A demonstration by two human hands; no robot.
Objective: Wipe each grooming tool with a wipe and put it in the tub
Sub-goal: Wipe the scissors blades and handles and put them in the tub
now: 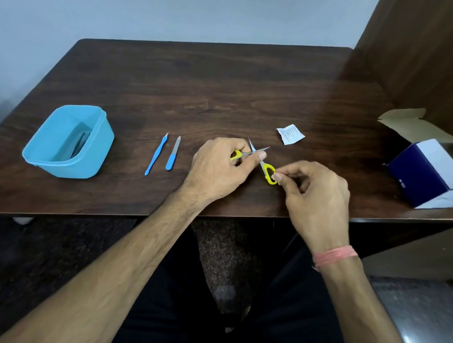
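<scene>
Small scissors (257,153) with yellow handles lie spread open at the table's front middle. My left hand (220,168) grips one yellow handle, thumb near the blades' pivot. My right hand (314,197) pinches the other yellow handle loop. A white wipe sachet (290,133) lies flat just beyond the scissors. Two blue-handled tools, a long thin one (156,154) and a short file (173,154), lie side by side left of my hands. The blue tub (67,142) stands at the left with some metal tools inside.
An open dark blue and white box (425,173) with a cardboard flap stands at the right table edge. A wooden panel (417,49) rises at the back right. The dark wooden table (210,88) ends just in front of my wrists.
</scene>
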